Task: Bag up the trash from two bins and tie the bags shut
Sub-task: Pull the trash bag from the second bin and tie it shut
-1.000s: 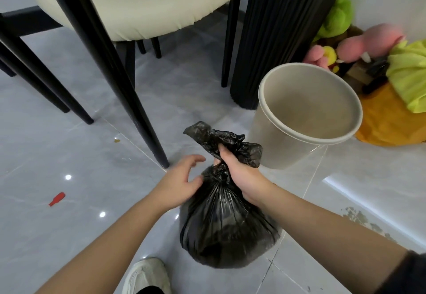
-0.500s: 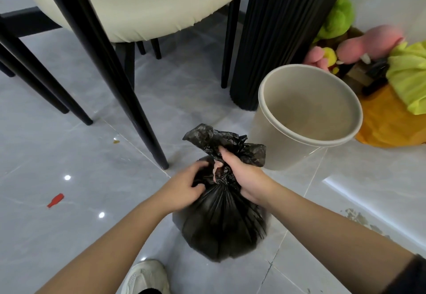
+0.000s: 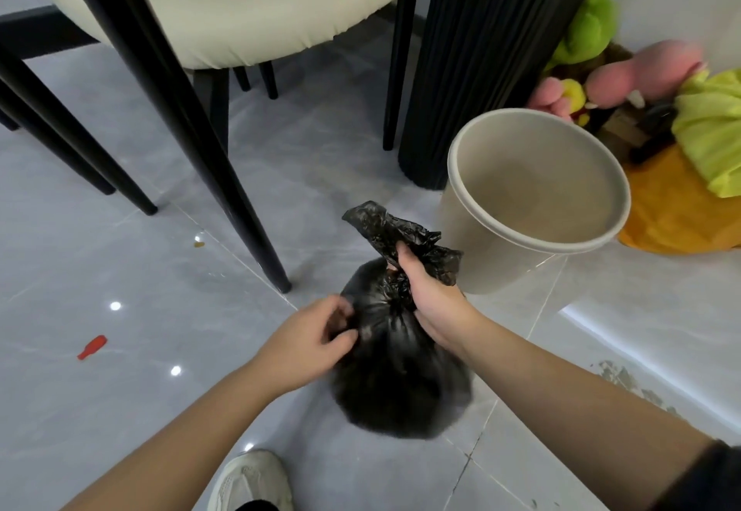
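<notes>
head view: your right hand [image 3: 431,294] is clenched around the gathered neck of the black trash bag [image 3: 401,374], with the loose crumpled top of the bag sticking up and out past your fingers. your left hand [image 3: 310,344] pinches the plastic on the bag's left shoulder, just below the neck, thumb and fingers closed on a fold of it. the bag's full, rounded body sits low between your forearms over the grey tiled floor [image 3: 160,410]; its lower edge is blurred, so you cannot tell whether it rests on the tile.

just beyond your right hand stands the beige trash bin [image 3: 481,238], with no liner in it, its rim near the bag's loose top but not touching. a black ribbed pedestal [image 3: 481,61] rises right behind the bin. to the left, a slanted black chair leg [image 3: 224,173] ends on the floor near the bag's upper left side, under a cream seat cushion [image 3: 260,1].

open floor lies to your left, with only a small red object [image 3: 92,347] on it, well apart from the bag. your white shoe [image 3: 252,482] is at the bottom edge, near the bag. stuffed toys [image 3: 625,77] and yellow cloth crowd the right corner behind the bin.
</notes>
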`<state>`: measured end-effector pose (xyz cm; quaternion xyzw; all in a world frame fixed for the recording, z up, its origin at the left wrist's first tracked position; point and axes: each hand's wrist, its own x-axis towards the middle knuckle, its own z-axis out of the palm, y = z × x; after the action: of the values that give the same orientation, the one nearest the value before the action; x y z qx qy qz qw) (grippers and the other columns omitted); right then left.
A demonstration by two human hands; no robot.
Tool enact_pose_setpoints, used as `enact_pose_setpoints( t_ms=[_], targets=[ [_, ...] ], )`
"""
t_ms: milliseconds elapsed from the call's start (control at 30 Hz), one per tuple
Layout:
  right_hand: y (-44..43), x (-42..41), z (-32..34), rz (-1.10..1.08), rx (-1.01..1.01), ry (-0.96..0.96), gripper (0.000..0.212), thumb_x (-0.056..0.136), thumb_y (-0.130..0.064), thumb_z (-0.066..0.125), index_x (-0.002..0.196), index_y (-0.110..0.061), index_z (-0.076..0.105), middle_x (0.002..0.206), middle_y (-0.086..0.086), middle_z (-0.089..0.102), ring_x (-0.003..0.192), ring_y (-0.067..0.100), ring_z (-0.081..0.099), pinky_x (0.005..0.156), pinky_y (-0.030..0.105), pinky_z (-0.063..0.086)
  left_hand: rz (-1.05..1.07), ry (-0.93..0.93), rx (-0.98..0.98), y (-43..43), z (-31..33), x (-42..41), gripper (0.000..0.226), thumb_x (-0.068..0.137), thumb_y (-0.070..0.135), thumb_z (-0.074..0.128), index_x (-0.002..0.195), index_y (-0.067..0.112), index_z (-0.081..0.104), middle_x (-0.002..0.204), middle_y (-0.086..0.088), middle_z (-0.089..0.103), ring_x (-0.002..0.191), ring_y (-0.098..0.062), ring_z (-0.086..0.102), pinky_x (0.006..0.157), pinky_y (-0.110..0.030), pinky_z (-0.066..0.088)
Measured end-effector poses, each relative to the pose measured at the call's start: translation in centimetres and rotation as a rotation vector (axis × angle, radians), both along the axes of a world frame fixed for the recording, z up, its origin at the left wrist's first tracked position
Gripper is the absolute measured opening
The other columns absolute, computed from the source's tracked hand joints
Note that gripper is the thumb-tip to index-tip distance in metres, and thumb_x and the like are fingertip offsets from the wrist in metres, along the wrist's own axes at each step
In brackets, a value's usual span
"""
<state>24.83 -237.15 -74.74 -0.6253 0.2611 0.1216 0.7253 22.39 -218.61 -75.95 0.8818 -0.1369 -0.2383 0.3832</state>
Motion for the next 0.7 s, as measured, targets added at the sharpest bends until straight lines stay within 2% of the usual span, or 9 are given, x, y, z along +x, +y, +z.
enact_pose_setpoints(
  t_ms=[67,133,200,300,367,500,567,633,700],
  targets=[
    [-0.2,0.2,-0.3,-0.101,-0.007,-0.024,0.084,0.045,-0.082,0.066,0.111,-0.031,0.058,0.116,-0.011,0.066,0.115,0.013,0.06,0.108,0.04,0.04,-0.095,0.1,-0.037,0.5,0.5,-1.2,0.028,0.078,0.051,0.048,0.084,0.026,0.061,0.07,0.007,0.066,0.064,-0.01,0.065,0.068,-0.034,0.055],
    [-0.1,0.4,-0.3,-0.136,0.026,-0.012,0.093,0.044,-0.079,0.069,0.116,-0.02,0.06,0.112,-0.005,0.067,0.112,0.019,0.061,0.108,0.042,0.041,-0.032,-0.05,-0.029,1.0,0.7,-1.0,0.03,0.079,0.048,0.045,0.076,0.023,0.062,0.066,0.008,0.066,0.062,-0.008,0.063,0.066,-0.033,0.054],
    [0.1,0.4,0.1,-0.132,0.057,-0.008,0.103,0.047,-0.076,0.073,0.126,-0.013,0.056,0.11,0.0,0.064,0.111,0.024,0.06,0.108,0.048,0.04,0.096,-0.251,-0.049,1.3,0.2,0.2,0.022,0.08,0.043,0.048,0.095,0.033,0.061,0.093,0.019,0.064,0.088,0.0,0.059,0.079,-0.021,0.049],
    [0.1,0.4,0.3,-0.118,0.063,0.011,0.093,0.058,-0.07,0.069,0.128,-0.011,0.055,0.113,0.002,0.063,0.117,0.028,0.059,0.107,0.046,0.041,-0.014,-0.205,-0.043,0.5,-0.1,1.0,0.057,0.079,0.047,0.047,0.13,0.022,0.049,0.128,0.014,0.05,0.117,0.002,0.045,0.098,-0.009,0.031],
    [0.0,0.5,-0.1,-0.097,0.018,0.038,0.094,0.051,-0.081,0.065,0.123,-0.022,0.059,0.115,-0.003,0.066,0.113,0.022,0.061,0.105,0.044,0.044,-0.115,-0.145,-0.044,0.0,-0.5,-0.3,0.055,0.078,0.05,0.043,0.122,0.02,0.056,0.116,0.008,0.058,0.105,-0.005,0.054,0.091,-0.015,0.039],
    [-0.4,0.0,-1.1,-0.02,-0.041,0.05,0.085,0.048,-0.085,0.064,0.11,-0.027,0.061,0.108,-0.008,0.068,0.105,0.016,0.062,0.102,0.041,0.044,-0.171,-0.047,-0.108,0.9,0.1,-2.1,0.011,0.084,0.036,0.051,0.082,0.029,0.06,0.075,0.008,0.065,0.07,-0.008,0.062,0.071,-0.034,0.052],
    [-0.3,-0.3,-0.7,0.093,-0.032,0.025,0.062,0.067,-0.072,0.064,0.1,-0.02,0.06,0.087,-0.004,0.064,0.079,0.017,0.062,0.084,0.041,0.053,-0.125,-0.168,-0.054,1.6,0.9,-1.7,0.011,0.085,0.032,0.052,0.077,0.032,0.06,0.069,0.012,0.065,0.066,-0.005,0.061,0.067,-0.035,0.052],
    [-0.4,-0.5,-0.1,0.211,-0.019,0.024,0.037,0.086,-0.053,0.057,0.089,-0.016,0.058,0.075,0.001,0.058,0.055,0.013,0.055,0.054,0.03,0.048,-0.066,-0.379,-0.003,2.0,1.8,-0.7,0.012,0.084,0.036,0.049,0.083,0.032,0.06,0.072,0.015,0.062,0.069,-0.003,0.059,0.066,-0.029,0.051],
    [-0.5,-0.6,0.0,0.322,-0.078,0.061,0.031,0.094,-0.045,0.049,0.084,-0.016,0.058,0.072,0.008,0.057,0.051,0.013,0.057,0.048,0.021,0.041,-0.049,-0.512,0.03,2.0,2.6,0.2,0.018,0.084,0.037,0.047,0.096,0.03,0.058,0.084,0.018,0.058,0.077,-0.001,0.056,0.069,-0.021,0.047]
  ],
)
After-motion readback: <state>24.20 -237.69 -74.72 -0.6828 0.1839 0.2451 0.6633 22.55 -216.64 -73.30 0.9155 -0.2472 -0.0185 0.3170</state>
